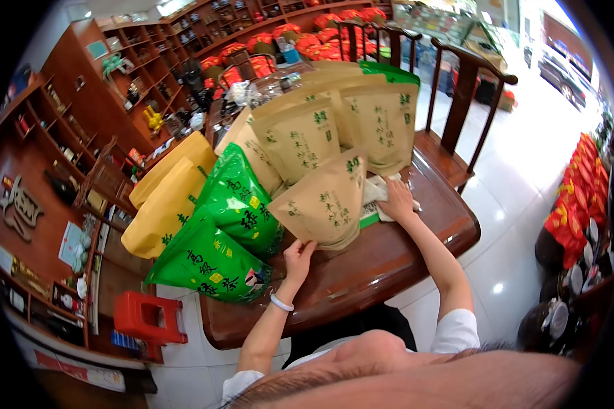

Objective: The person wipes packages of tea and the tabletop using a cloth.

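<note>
My left hand (298,262), with a pale bangle at the wrist, pinches the lower left edge of a brown kraft tea bag (323,202). This bag stands upright but leans slightly, with green and black characters on its front. My right hand (398,200) is closed over a white cloth (374,190) just right of the bag; some fingers are hidden. A flat green-and-white packet (369,218) shows partly beneath the cloth. Left of the kraft bag stand two shiny green tea bags (211,262). More kraft bags (297,136) stand close behind.
All this rests on a dark glossy wooden table (389,249). Yellow bags (164,208) stand at its left side. A wooden chair (457,102) is at the right, a red stool (149,317) at lower left. Dark jars with red covers (572,218) line the floor at far right.
</note>
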Available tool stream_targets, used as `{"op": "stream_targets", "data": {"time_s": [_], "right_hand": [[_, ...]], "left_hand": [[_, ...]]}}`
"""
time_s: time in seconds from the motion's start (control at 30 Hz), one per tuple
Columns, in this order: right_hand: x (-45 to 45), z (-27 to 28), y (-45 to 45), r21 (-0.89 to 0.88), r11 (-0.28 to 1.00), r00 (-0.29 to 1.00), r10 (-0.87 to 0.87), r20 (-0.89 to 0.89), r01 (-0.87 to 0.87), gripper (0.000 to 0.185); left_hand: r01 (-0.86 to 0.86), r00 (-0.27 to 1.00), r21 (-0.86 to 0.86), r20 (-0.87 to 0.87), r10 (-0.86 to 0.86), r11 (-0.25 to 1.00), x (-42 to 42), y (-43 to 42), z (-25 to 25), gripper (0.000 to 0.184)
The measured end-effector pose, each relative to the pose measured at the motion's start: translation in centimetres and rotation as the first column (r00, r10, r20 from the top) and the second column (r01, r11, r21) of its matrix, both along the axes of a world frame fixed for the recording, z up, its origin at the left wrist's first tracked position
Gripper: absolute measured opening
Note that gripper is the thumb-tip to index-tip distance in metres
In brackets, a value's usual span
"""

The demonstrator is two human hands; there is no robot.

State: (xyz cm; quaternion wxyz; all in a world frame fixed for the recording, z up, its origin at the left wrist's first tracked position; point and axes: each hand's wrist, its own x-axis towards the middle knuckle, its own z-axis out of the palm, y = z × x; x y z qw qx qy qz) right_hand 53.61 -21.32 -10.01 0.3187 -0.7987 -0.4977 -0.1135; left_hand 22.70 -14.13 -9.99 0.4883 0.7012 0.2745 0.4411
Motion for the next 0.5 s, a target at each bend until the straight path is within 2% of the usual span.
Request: {"op": "stream_targets", "data": {"time_s": [0.03, 0.07, 0.13, 0.23, 0.27, 0.37, 0.43, 0.5], "right_hand": [[0.2, 0.1, -0.3, 0.003, 1.0, 0.999, 0.027, 0.023, -0.027, 0.064], [0.4, 0.1, -0.5, -0.012, 0.999, 0.999, 0.044, -0.009, -0.044, 0.062], [0.5, 0.1, -1.0, -0.04, 0.995, 0.991, 0.084, -0.1, -0.088, 0.059], [-1.1, 1.8, -2.4, -0.05, 0.986, 0.965, 0.145, -0.22, -0.159, 0.057], [-1.6, 2.0, -2.7, -0.059, 0.982, 0.958, 0.158, -0.24, -0.177, 0.059], [-2.7, 2.5, -2.8, -0.058, 0.982, 0.954, 0.161, -0.254, -0.181, 0.058], [-3.5, 2.1, -2.2, -0.014, 0.986, 0.905, 0.149, -0.399, -0.169, 0.064], [-4.5, 1.1, -0.3, -0.036, 0.99, 0.903, 0.11, -0.415, -0.137, 0.069]], "left_hand": [[-0.017, 0.997, 0.086, -0.073, 0.023, 0.996, 0.1, 0.0, 0.3, 0.014], [-0.05, 0.997, 0.087, -0.051, 0.055, 0.995, 0.2, 0.1, 0.6, 0.014], [-0.005, 0.967, 0.312, -0.241, 0.084, 0.95, 0.3, -0.1, 2.4, 0.014], [-0.037, 0.935, 0.401, -0.309, 0.174, 0.915, 1.1, -0.8, 3.4, 0.013], [-0.042, 0.951, 0.457, -0.255, 0.176, 0.888, 1.4, -0.4, 2.7, 0.014], [-0.067, 0.974, 0.484, -0.159, 0.163, 0.873, 1.8, 0.1, 2.4, 0.012], [-0.115, 0.98, 0.496, -0.086, 0.181, 0.861, 1.7, 0.2, 2.2, 0.012], [-0.159, 0.981, 0.509, -0.017, 0.195, 0.846, 1.3, 0.4, 2.3, 0.012]]}}
